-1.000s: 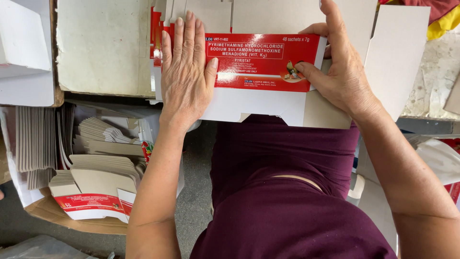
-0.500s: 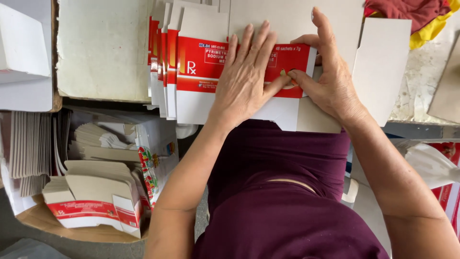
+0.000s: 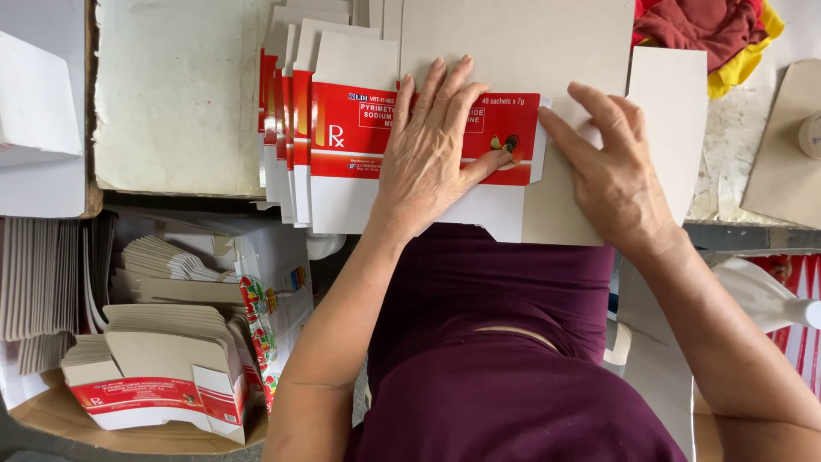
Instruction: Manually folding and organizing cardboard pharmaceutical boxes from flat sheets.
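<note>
A flat red-and-white carton blank (image 3: 351, 145) lies on top of a fanned stack of like blanks (image 3: 286, 120) at the table's near edge. My left hand (image 3: 432, 154) presses flat on it, fingers spread over the red panel. My right hand (image 3: 611, 175) rests flat just to the right, fingertips touching the blank's right end flap, palm on a grey cardboard sheet (image 3: 530, 51). Neither hand grips anything.
A worn white board (image 3: 175, 94) covers the table's left part. Below left, a box holds bundles of folded cartons (image 3: 162, 368). Red and yellow cloth (image 3: 710, 34) lies at the top right. A brown card (image 3: 787, 145) lies at the far right.
The top blank and the fanned stack have shifted right. My left hand moved right across the red panel and my right hand slid off it onto the grey sheet.
</note>
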